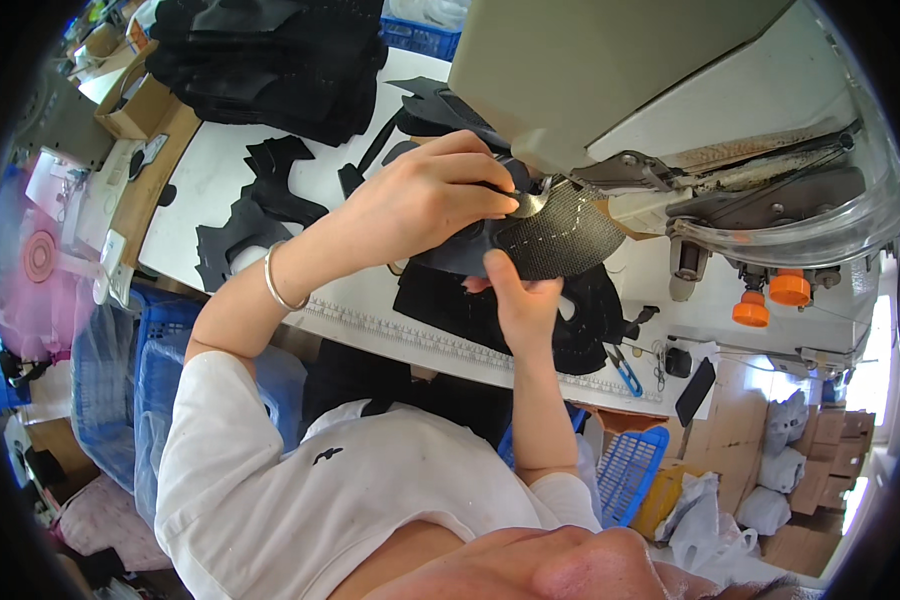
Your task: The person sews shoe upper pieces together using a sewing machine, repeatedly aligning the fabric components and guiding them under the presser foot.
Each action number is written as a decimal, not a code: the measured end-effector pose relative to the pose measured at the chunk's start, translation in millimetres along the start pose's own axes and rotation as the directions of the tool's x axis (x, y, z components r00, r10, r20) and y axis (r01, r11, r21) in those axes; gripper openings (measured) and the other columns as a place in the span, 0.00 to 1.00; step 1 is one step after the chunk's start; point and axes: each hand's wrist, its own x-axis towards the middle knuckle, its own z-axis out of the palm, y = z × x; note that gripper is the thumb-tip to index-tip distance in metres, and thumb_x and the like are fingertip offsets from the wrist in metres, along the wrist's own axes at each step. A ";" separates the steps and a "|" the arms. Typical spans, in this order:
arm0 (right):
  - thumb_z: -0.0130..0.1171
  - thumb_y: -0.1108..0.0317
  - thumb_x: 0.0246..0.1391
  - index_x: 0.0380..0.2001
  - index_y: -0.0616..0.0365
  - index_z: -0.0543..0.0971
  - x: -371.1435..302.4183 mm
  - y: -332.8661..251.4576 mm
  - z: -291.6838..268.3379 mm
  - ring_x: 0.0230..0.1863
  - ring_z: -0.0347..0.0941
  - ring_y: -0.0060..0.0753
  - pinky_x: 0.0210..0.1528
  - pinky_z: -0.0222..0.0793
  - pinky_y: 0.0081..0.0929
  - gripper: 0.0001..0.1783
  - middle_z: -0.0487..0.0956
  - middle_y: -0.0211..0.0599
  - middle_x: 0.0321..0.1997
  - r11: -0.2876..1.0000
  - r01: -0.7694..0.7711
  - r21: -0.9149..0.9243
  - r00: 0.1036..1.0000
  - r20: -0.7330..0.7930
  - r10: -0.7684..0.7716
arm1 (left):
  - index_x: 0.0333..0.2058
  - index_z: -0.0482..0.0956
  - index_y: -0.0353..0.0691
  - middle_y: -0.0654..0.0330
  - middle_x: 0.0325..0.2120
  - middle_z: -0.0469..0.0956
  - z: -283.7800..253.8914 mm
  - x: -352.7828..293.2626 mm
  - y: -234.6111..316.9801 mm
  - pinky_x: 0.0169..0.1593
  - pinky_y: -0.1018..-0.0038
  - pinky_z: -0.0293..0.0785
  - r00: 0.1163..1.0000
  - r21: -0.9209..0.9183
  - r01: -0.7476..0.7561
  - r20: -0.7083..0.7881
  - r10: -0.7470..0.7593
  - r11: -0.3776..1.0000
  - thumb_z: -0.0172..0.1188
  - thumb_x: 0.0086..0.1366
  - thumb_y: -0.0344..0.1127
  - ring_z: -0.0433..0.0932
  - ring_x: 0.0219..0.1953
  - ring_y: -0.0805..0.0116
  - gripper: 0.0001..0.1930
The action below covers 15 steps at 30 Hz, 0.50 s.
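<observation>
A dark shoe upper piece (562,235) of coarse mesh with smooth black parts lies under the sewing machine's head, a pale stitch line curving across it. My left hand (442,195) bends over its far left side, fingers pinched together at the black part. A shiny curved metal piece (536,198) sits right at those fingertips; whether it belongs to the machine I cannot tell. My right hand (520,300) grips the near edge, thumb on top and fingers mostly hidden beneath. More black cut pieces (590,318) lie under and beside the work.
The sewing machine (610,80) fills the far right, with orange knobs (752,309) low on it. A tall stack of black pieces (270,65) stands far left. Blue-handled snips (626,372) lie near the white table's front edge, by a ruler strip (420,343). Blue baskets (634,470) stand below.
</observation>
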 end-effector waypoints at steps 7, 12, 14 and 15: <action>0.55 0.70 0.63 0.45 0.68 0.74 4.0 -1.2 23.8 0.25 0.79 0.29 0.25 0.81 0.24 0.12 0.79 0.39 0.33 0.994 0.018 0.103 0.999 0.032 -0.022 | 0.32 0.83 0.36 0.62 0.36 0.79 -2.9 2.7 -2.7 0.41 0.71 0.79 0.996 0.057 -0.090 0.011 0.090 0.994 0.65 0.43 0.26 0.76 0.40 0.62 0.13; 0.55 0.70 0.63 0.45 0.68 0.74 5.2 5.7 30.0 0.24 0.78 0.29 0.25 0.81 0.26 0.12 0.79 0.39 0.33 0.989 0.022 0.143 0.999 -0.051 -0.015 | 0.32 0.84 0.36 0.63 0.37 0.80 -1.8 0.3 -5.7 0.42 0.70 0.79 0.991 0.099 -0.132 0.005 0.132 0.986 0.65 0.42 0.27 0.76 0.41 0.62 0.13; 0.55 0.70 0.63 0.45 0.69 0.74 5.3 8.2 29.9 0.24 0.78 0.29 0.25 0.81 0.26 0.12 0.79 0.39 0.33 0.988 0.033 0.151 0.998 -0.053 -0.026 | 0.31 0.83 0.33 0.57 0.37 0.80 -1.3 -0.5 -7.2 0.44 0.68 0.79 0.992 0.058 -0.128 0.022 0.127 0.990 0.63 0.42 0.29 0.78 0.42 0.54 0.14; 0.55 0.71 0.63 0.44 0.69 0.74 5.2 10.1 30.0 0.23 0.78 0.29 0.25 0.81 0.27 0.11 0.79 0.40 0.33 0.986 0.040 0.163 0.998 -0.056 -0.031 | 0.31 0.83 0.33 0.57 0.37 0.80 -1.2 -1.5 -7.7 0.44 0.68 0.79 0.992 0.060 -0.129 0.018 0.129 0.990 0.63 0.42 0.29 0.78 0.42 0.54 0.14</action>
